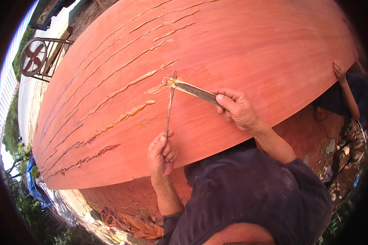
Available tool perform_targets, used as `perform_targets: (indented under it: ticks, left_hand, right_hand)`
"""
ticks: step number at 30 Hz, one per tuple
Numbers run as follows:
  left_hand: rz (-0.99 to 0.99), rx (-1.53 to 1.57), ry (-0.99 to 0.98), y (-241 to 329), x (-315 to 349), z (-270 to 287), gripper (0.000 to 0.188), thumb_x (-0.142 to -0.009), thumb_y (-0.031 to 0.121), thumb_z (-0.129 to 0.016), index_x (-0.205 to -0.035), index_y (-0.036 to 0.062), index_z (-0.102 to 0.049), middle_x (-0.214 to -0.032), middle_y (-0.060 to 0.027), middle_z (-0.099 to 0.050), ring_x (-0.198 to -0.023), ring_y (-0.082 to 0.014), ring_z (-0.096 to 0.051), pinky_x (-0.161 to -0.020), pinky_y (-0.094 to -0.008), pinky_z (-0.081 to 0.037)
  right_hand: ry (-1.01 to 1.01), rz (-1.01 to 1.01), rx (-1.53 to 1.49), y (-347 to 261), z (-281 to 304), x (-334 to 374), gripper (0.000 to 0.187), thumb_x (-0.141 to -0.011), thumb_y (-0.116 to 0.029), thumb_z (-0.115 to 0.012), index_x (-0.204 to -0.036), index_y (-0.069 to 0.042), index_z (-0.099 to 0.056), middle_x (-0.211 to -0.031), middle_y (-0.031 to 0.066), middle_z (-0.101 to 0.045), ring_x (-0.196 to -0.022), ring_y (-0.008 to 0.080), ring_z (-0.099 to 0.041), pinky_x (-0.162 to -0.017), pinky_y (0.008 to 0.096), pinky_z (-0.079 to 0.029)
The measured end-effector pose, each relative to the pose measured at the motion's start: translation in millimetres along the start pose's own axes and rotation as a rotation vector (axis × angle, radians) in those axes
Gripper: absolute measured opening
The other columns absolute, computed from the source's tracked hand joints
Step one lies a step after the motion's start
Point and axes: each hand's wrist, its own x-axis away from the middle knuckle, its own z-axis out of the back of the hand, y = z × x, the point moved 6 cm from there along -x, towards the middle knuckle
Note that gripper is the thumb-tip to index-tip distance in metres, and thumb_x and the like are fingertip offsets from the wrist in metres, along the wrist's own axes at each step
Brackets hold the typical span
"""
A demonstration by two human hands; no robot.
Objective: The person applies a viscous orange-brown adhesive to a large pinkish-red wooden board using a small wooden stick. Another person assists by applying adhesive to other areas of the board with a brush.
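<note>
A large reddish wooden surface (249, 49) curves away before me, lined with cracks that carry ridges of tan paste (126, 87). My left hand (162, 154) is closed round the lower end of a thin brown stick (169, 108), which points upward. In my right hand (238, 107) is a wider, flat strip of dark wood (196, 92) with pale edges, gripped between thumb and fingers. The strip's far end, smeared with a lump of tan paste (166, 81), crosses the thin stick near its tip. Whether the two touch I cannot tell. Both tools are over the wood.
Another person's hand (339, 71) rests on the surface's right edge. A round fan (33, 57) on a metal frame stands at far left, by a striped tarp (10, 77). Blue sheeting (34, 183) hangs lower left. Orange-brown cloth (139, 224) lies on the ground below.
</note>
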Motion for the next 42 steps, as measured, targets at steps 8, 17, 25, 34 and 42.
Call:
perform_targets:
  ticks: [8, 17, 25, 34, 42]
  left_hand:
    - [-0.006, -0.044, -0.004, -0.9, -2.2, -0.8, 0.028, -0.102, 0.02, -0.051, -0.117, -0.0024, -0.061, -0.055, 0.0076, -0.028, -0.04, -0.0039, -0.021, -0.039, -0.0219, -0.022]
    - [0.013, 0.033, 0.029, 0.2, -1.6, -6.5, 0.025, -0.102, 0.02, -0.051, -0.112, 0.0003, -0.063, -0.057, 0.007, -0.029, -0.042, -0.0047, -0.025, -0.04, -0.0216, -0.024]
    - [-0.229, -0.333, 0.181, 6.5, 0.2, 0.1, 0.029, -0.101, 0.027, -0.057, -0.102, -0.0012, -0.066, -0.057, 0.0067, -0.035, -0.045, -0.0031, -0.029, -0.041, -0.0213, -0.025]
    - [-0.252, -0.436, 0.139, 1.4, 2.8, -1.0, 0.029, -0.099, 0.026, -0.062, -0.1, -0.0015, -0.068, -0.059, 0.0106, -0.038, -0.048, 0.0004, -0.028, -0.042, -0.0192, -0.021]
    - [-0.234, -0.487, 0.158, 1.2, 6.2, 6.5, 0.029, -0.099, 0.026, -0.062, -0.1, -0.0022, -0.069, -0.061, 0.0112, -0.039, -0.048, 0.001, -0.029, -0.043, -0.0186, -0.021]
  right_hand:
    - [0.11, 0.111, 0.189, -6.7, 13.5, 27.7, 0.028, -0.101, -0.016, -0.053, -0.119, 0.002, -0.065, -0.073, -0.0013, -0.056, -0.056, 0.0017, -0.041, -0.049, 0.0187, -0.033]
    - [0.178, 0.431, 0.455, -26.1, 24.4, 50.1, 0.027, -0.101, -0.013, -0.052, -0.118, 0.004, -0.065, -0.075, -0.0027, -0.057, -0.073, 0.0056, -0.052, -0.065, 0.0233, -0.044]
    - [0.092, -0.051, 0.073, -9.3, 31.8, 40.4, 0.028, -0.101, -0.015, -0.052, -0.121, 0.002, -0.063, -0.073, 0.0012, -0.058, -0.053, 0.0014, -0.043, -0.046, 0.0176, -0.035]
    - [0.016, -0.272, -0.308, 6.5, 17.9, 30.5, 0.027, -0.101, -0.011, -0.049, -0.122, -0.001, -0.06, -0.068, 0.0002, -0.054, -0.043, 0.0014, -0.035, -0.038, 0.018, -0.028]
    - [0.023, -0.309, -0.386, 8.9, 18.1, 27.1, 0.025, -0.101, -0.014, -0.05, -0.119, -0.002, -0.061, -0.068, -0.0013, -0.052, -0.043, 0.002, -0.033, -0.039, 0.0187, -0.028]
